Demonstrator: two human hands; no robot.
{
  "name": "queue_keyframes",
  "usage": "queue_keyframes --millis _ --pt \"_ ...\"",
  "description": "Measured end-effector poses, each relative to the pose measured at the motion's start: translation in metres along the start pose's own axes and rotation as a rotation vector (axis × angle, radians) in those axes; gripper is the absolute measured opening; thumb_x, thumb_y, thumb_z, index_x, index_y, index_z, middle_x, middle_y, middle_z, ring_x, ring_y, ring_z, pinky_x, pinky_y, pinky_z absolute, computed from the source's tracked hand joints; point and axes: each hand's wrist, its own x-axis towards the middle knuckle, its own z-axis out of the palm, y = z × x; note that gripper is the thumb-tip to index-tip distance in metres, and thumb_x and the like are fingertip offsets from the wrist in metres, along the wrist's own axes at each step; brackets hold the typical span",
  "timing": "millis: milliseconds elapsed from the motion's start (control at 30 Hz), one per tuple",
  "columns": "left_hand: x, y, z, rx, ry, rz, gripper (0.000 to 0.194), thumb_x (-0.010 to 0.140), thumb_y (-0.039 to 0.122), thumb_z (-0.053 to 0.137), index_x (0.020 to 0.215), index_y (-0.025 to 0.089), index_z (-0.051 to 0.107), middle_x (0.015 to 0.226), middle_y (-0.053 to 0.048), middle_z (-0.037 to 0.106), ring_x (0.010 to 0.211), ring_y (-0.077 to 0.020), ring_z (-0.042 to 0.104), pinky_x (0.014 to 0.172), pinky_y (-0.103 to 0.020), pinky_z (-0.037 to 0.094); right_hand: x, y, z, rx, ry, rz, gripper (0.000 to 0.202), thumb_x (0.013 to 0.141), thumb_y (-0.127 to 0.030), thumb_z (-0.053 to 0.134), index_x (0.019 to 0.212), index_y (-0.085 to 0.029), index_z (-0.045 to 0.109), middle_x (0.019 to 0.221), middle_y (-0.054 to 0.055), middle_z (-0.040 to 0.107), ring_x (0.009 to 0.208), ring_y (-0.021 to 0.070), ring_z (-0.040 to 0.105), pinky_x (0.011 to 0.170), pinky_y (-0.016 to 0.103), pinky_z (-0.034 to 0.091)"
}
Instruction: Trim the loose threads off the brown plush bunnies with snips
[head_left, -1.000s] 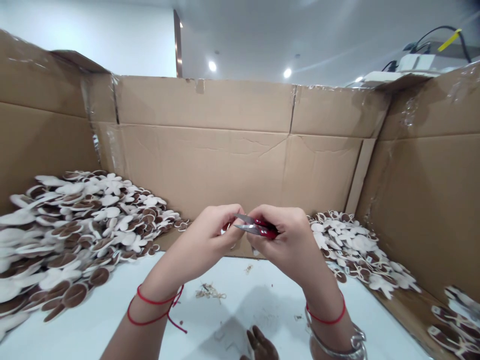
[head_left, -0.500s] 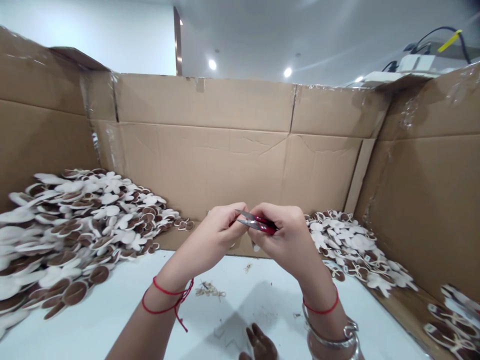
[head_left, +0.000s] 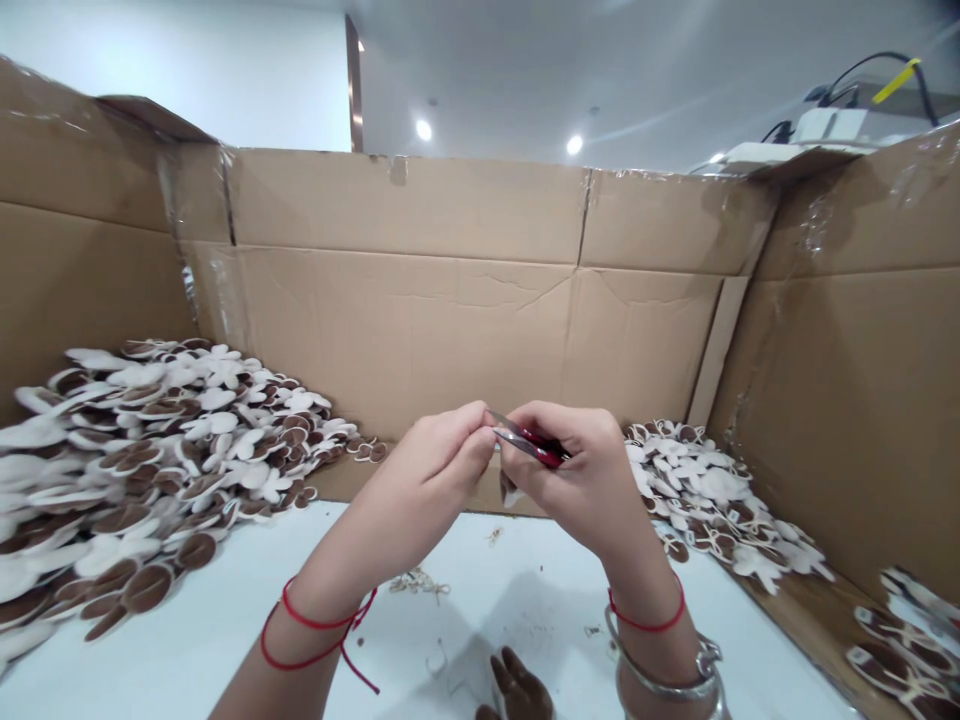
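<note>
My right hand (head_left: 581,470) is closed around a small pair of scissors (head_left: 536,445) with red handles. Their blades are parted and point left, with the tips at the fingers of my left hand (head_left: 442,455). That hand is closed in a pinch, and whatever lies in it is hidden. Just under my right fingers a bit of a brown and white felt piece (head_left: 511,490) shows; I cannot tell which hand holds it. On the white surface below lies a brown felt piece with ear-like lobes (head_left: 525,690), cut off by the frame's bottom edge.
A large heap of brown and white felt pieces (head_left: 157,470) fills the left side. Another heap (head_left: 712,490), some with cords tied on, lies at right. Thread scraps (head_left: 416,582) are on the white tabletop (head_left: 405,660). Cardboard walls (head_left: 420,330) stand around three sides.
My hands have drawn slightly apart, the right one moving right with the scissors. The blade tips shifted from over my left fingers to their edge. More of the felt piece shows below.
</note>
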Motion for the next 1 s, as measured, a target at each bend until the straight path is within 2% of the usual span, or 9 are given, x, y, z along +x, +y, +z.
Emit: queue_keyframes --millis 267,433,567,767,1000 --pt "0.004 -0.009 0.004 -0.007 -0.013 -0.029 0.038 0.098 0.044 0.033 0.069 0.02 0.038 0.067 0.004 0.041 0.062 -0.0133 0.039 0.058 -0.028 0.03 0.0 0.003 0.004 -0.053 0.009 -0.03 0.013 0.072 -0.009 0.051 0.066 -0.014 0.062 0.05 -0.001 0.059 0.044 0.0087 0.045 0.045 0.019 0.035" --pt "0.006 -0.008 0.006 -0.052 -0.012 0.005 0.037 0.097 0.042 0.032 0.069 0.02 0.039 0.066 0.004 0.041 0.062 -0.0127 0.038 0.058 -0.027 0.031 0.001 0.005 0.005 -0.034 0.025 -0.038 0.012 0.073 -0.011 0.052 0.066 -0.013 0.061 0.051 0.0 0.059 0.045 0.0096 0.047 0.045 0.019 0.036" --pt "0.007 -0.009 0.005 -0.013 -0.012 -0.035 0.037 0.095 0.043 0.033 0.067 0.02 0.04 0.066 0.004 0.041 0.063 -0.0135 0.038 0.057 -0.028 0.029 0.001 0.006 0.006 -0.026 0.023 -0.041 0.011 0.074 -0.012 0.053 0.066 -0.013 0.061 0.05 0.0 0.058 0.044 0.0093 0.046 0.044 0.02 0.035" --pt "0.007 -0.008 0.001 -0.096 -0.005 -0.064 0.032 0.091 0.038 0.039 0.066 0.02 0.039 0.064 0.005 0.037 0.061 -0.0128 0.033 0.055 -0.027 0.027 0.001 0.005 0.005 0.006 0.012 -0.02 0.01 0.074 -0.01 0.056 0.068 -0.013 0.063 0.052 0.0 0.061 0.044 0.0096 0.048 0.044 0.02 0.036" --pt "0.002 -0.003 -0.002 -0.155 -0.003 -0.115 0.026 0.089 0.02 0.037 0.063 0.02 0.038 0.064 0.005 0.04 0.063 -0.0126 0.039 0.06 -0.027 0.029 -0.001 0.011 0.002 0.166 -0.016 0.045 0.016 0.074 -0.003 0.056 0.072 -0.015 0.065 0.055 -0.002 0.064 0.045 0.0118 0.056 0.045 0.02 0.043"
